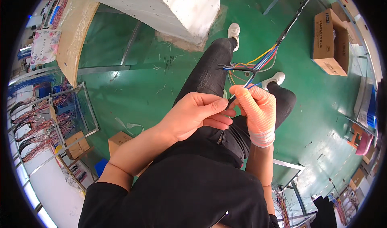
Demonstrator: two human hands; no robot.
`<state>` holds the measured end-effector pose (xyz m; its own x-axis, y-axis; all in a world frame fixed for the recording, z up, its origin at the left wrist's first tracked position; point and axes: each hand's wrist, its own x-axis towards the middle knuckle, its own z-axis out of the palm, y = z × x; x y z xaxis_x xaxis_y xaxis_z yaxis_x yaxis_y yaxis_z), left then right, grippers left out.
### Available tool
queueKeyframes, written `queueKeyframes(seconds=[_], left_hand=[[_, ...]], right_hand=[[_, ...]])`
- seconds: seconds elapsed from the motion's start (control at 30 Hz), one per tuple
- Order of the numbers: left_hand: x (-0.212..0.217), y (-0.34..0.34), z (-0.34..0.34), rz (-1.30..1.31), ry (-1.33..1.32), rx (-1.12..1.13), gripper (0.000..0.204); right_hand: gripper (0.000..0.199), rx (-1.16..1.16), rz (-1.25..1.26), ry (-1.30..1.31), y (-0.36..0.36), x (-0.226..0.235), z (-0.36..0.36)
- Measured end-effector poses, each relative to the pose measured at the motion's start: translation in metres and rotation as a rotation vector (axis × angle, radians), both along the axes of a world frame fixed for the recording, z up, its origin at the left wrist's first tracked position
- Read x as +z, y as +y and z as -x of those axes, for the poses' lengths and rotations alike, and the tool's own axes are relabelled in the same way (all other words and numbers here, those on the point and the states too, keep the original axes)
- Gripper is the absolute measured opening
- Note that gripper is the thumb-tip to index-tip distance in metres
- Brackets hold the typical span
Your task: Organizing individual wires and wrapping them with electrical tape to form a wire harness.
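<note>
A wire harness (pixel 266 59) comes down from the upper right as a black wrapped bundle. Lower down it fans into loose yellow, blue, red, white and grey wires. One short black-covered branch (pixel 238 69) points left with its wire ends bare of wrapping. Another branch runs down to my hands in front of my lap. Bare, my left hand (pixel 191 114) pinches the dark lower end of that branch between thumb and fingers. Just above it, my right hand (pixel 256 109), in an orange knit glove, closes its fingertips on the same branch. The very tip is partly hidden by the fingers.
A white pillar (pixel 181 10) stands ahead on the green floor (pixel 153 86). An opened cardboard box (pixel 328 42) lies at the far right. Racks with bundled wires (pixel 44 123) and a wooden board (pixel 74 34) are at the left; a metal frame (pixel 296 167) is at lower right.
</note>
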<state>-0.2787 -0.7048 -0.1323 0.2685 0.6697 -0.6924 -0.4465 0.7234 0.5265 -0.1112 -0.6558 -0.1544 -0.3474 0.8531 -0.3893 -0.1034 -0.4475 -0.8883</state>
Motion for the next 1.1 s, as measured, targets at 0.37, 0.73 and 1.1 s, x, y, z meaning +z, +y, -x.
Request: queueKeyframes(seconds=[0.37,0.73,1.1], left_hand=[[-0.004,-0.007,-0.004,-0.024,-0.005,0.026,0.029],[-0.006,-0.007,-0.002,-0.055,0.072,-0.019,0.031],[-0.007,-0.003,0.001,-0.158,0.181,-0.096,0.025]], right_hand=[[0.018,-0.011,-0.065,0.002,-0.007,0.001,-0.002],[0.014,-0.096,-0.161,-0.041,-0.022,-0.008,0.007],[0.023,0.095,0.120,-0.023,0.011,0.001,-0.007]])
